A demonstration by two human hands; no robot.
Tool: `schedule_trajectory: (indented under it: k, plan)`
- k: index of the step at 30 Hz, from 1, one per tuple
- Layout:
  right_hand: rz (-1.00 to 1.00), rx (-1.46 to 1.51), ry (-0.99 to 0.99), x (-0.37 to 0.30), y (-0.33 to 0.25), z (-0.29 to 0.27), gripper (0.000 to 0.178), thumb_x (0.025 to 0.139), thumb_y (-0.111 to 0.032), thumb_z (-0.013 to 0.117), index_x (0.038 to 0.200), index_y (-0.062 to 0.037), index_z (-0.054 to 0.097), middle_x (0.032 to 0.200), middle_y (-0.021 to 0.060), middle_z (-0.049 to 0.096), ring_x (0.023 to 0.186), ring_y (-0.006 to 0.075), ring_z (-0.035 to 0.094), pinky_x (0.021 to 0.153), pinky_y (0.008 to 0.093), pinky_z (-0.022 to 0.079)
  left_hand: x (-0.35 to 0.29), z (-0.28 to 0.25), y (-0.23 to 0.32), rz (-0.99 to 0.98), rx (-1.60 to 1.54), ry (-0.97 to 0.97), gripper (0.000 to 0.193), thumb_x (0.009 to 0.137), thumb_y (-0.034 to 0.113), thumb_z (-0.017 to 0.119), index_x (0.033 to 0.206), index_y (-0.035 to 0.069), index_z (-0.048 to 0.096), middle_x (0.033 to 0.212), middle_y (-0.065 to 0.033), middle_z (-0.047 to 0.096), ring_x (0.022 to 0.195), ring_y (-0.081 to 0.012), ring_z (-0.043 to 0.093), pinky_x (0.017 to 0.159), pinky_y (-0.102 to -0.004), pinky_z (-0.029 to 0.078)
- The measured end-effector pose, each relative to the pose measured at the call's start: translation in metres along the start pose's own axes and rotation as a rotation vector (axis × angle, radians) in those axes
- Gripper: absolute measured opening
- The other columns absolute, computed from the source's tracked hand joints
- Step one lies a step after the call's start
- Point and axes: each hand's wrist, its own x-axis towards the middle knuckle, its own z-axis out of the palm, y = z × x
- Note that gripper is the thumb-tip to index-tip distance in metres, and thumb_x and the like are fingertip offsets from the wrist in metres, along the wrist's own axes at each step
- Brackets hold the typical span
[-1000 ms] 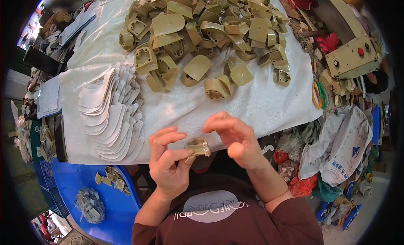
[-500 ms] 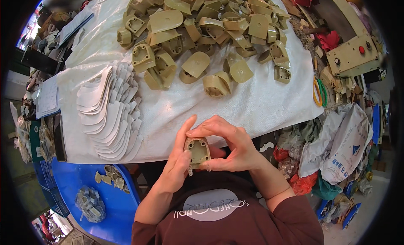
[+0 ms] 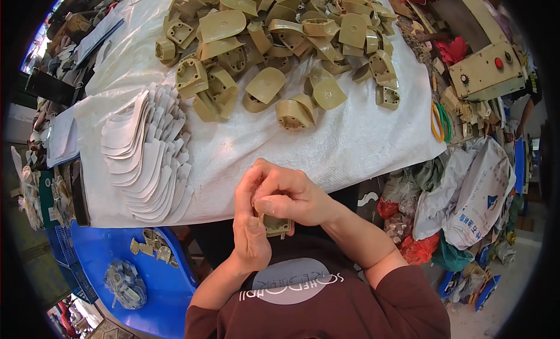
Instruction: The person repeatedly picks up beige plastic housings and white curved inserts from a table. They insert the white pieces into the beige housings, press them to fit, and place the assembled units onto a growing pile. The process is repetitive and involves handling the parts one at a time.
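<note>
Just in front of my body, both hands are closed on one olive plastic shoe heel [image 3: 276, 225]. Its hollow side faces up, and most of it is hidden by my fingers. My left hand [image 3: 251, 234] wraps its left side, with the thumb along the edge. Over the top reaches my right hand [image 3: 289, 193], fingers bent and pressed against the heel's far end and the left fingers. Beyond them on the table is a big heap of similar olive shoe heels [image 3: 265, 85]. To the left lies a fanned stack of thin white cut pieces [image 3: 149, 158].
A white sheet [image 3: 233, 141] covers the table. Below left stands a blue tub [image 3: 151, 307] holding a clear bag and some loose parts. Rubber bands [image 3: 441, 122] hang at the right table edge, near a beige control box [image 3: 487, 71]. Plastic bags [image 3: 466, 205] crowd the right side.
My right hand has moved over the top of the heel and curled in, covering more of it. The view has shifted slightly.
</note>
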Motion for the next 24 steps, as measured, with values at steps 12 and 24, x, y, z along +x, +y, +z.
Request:
schedule_trajectory:
  k: [12, 24]
  plan:
    - [-0.249, -0.248, 0.139, -0.015, 0.021, 0.023, 0.041, 0.098, -0.018, 0.04, 0.136, -0.0026, 0.041, 0.118, 0.0132, 0.048, 0.105, 0.0261, 0.046, 0.092, 0.0359, 0.038, 0.006, 0.001, -0.008, 0.097, -0.16, 0.323, 0.046, 0.096, 0.021, 0.04, 0.138, 0.003, 0.03, 0.125, -0.0099, 0.045, 0.101, -0.0151, 0.048, 0.089, -0.0302, 0.04]
    - [-0.249, -0.896, 0.265, -0.007, -0.005, -0.002, 0.051, 0.089, -0.041, 0.058, 0.122, -0.0011, 0.052, 0.09, 0.0129, 0.051, 0.068, 0.0241, 0.055, 0.064, 0.0344, 0.048, 0.012, 0.0, 0.019, -0.143, 0.31, 0.247, 0.105, 0.081, 0.073, 0.044, 0.147, 0.006, -0.005, 0.099, -0.0158, 0.055, 0.084, -0.0199, 0.056, 0.072, -0.0322, 0.048]
